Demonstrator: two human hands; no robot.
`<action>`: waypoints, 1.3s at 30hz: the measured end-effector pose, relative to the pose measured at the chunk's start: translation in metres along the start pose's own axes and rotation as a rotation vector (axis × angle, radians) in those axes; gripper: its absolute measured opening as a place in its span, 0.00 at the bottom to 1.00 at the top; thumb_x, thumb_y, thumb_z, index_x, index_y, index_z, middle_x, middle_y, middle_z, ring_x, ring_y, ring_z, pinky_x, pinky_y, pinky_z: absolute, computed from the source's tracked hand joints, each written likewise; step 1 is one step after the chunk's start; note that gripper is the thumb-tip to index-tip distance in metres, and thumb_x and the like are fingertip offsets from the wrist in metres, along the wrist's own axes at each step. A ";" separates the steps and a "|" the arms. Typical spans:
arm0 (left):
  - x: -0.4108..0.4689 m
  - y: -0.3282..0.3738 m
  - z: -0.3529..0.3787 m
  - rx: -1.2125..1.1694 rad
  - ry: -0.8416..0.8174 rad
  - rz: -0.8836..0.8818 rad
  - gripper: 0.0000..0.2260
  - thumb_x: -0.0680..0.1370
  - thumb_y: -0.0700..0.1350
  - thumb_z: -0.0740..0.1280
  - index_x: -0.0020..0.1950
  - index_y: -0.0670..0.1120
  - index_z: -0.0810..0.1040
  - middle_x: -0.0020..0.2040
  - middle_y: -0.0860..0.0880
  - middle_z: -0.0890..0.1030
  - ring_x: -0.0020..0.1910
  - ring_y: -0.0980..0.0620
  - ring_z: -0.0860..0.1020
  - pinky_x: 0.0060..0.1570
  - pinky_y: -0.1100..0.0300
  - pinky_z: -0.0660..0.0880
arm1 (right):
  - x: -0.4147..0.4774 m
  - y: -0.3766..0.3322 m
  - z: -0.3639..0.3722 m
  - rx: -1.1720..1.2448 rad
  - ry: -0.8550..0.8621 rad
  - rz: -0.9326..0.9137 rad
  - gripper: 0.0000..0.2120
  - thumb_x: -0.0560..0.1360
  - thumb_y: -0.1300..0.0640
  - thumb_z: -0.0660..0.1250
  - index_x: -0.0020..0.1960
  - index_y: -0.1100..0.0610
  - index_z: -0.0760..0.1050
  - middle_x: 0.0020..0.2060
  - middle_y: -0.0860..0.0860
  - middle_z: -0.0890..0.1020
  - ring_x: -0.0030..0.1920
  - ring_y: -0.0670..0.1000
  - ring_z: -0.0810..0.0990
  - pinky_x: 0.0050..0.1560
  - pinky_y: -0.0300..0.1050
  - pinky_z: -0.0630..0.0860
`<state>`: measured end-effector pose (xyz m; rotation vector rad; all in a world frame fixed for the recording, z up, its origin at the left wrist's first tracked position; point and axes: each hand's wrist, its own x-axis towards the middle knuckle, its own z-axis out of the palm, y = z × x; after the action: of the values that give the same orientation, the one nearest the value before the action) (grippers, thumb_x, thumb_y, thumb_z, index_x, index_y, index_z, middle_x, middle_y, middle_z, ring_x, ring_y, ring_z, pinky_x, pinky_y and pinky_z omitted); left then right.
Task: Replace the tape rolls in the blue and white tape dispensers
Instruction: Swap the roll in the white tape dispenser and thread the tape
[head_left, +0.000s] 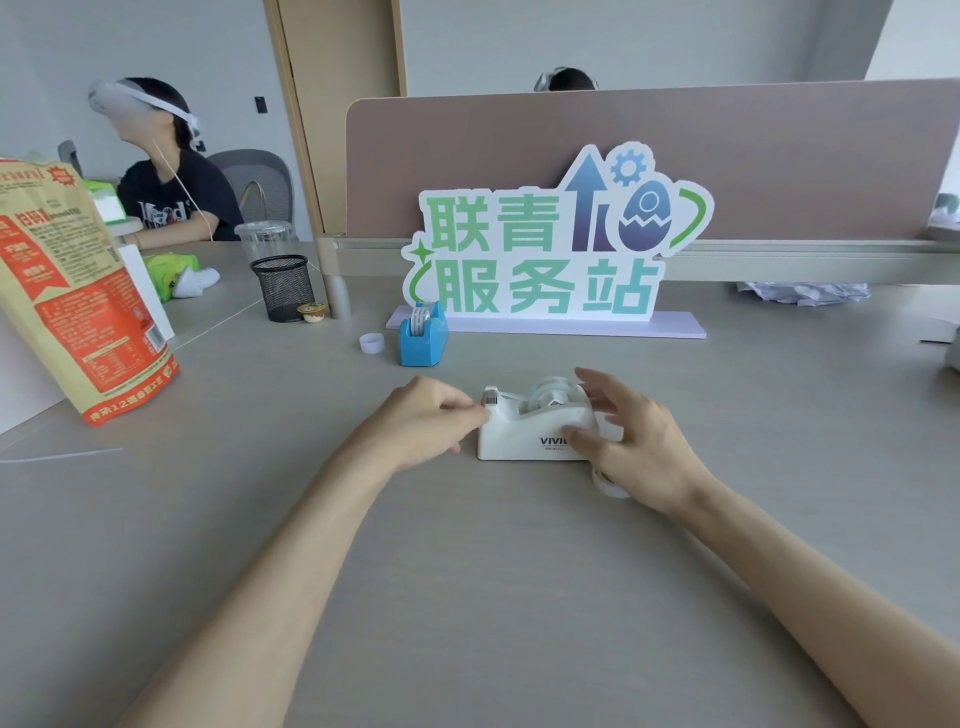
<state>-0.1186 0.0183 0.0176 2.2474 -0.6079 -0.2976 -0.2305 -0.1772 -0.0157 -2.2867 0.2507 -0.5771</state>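
The white tape dispenser (519, 441) stands on the desk in front of me with a clear tape roll (551, 396) seated in it. My left hand (423, 422) has curled fingers, and its fingertips pinch the tape end at the cutter (490, 397). My right hand (636, 441) is spread around the dispenser's rear; its thumb presses the side and its fingers are straight. Another clear roll (609, 486) lies on the desk, partly hidden under my right palm. Farther back, the blue dispenser (422, 340) holds a roll (420, 318).
A small white ring (372, 343) lies left of the blue dispenser. A standing sign (545, 254) is behind it. A mesh pen cup (283, 288) and a large printed bag (78, 291) stand at the left. A person sits at the far left.
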 end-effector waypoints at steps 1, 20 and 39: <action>0.000 -0.001 0.000 -0.012 -0.038 0.011 0.09 0.72 0.56 0.68 0.47 0.54 0.83 0.45 0.52 0.85 0.46 0.55 0.81 0.54 0.59 0.74 | 0.000 -0.001 -0.001 0.006 0.008 0.006 0.29 0.71 0.55 0.69 0.71 0.49 0.67 0.61 0.46 0.78 0.61 0.46 0.76 0.63 0.44 0.71; 0.005 -0.010 0.020 -0.092 -0.098 0.172 0.28 0.65 0.70 0.68 0.57 0.54 0.76 0.53 0.58 0.80 0.54 0.60 0.78 0.60 0.57 0.74 | -0.008 -0.008 -0.010 0.104 -0.093 -0.029 0.06 0.71 0.52 0.73 0.48 0.48 0.80 0.48 0.47 0.83 0.51 0.44 0.81 0.54 0.46 0.78; 0.052 -0.024 0.047 -0.033 0.129 0.213 0.11 0.75 0.52 0.68 0.55 0.49 0.80 0.48 0.50 0.85 0.49 0.48 0.81 0.52 0.51 0.77 | 0.060 -0.014 0.016 -0.210 -0.215 0.092 0.19 0.75 0.45 0.65 0.62 0.54 0.75 0.59 0.51 0.81 0.58 0.52 0.80 0.56 0.45 0.73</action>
<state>-0.0847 -0.0236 -0.0328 2.1287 -0.7603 -0.0554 -0.1700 -0.1784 0.0041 -2.5017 0.3211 -0.2643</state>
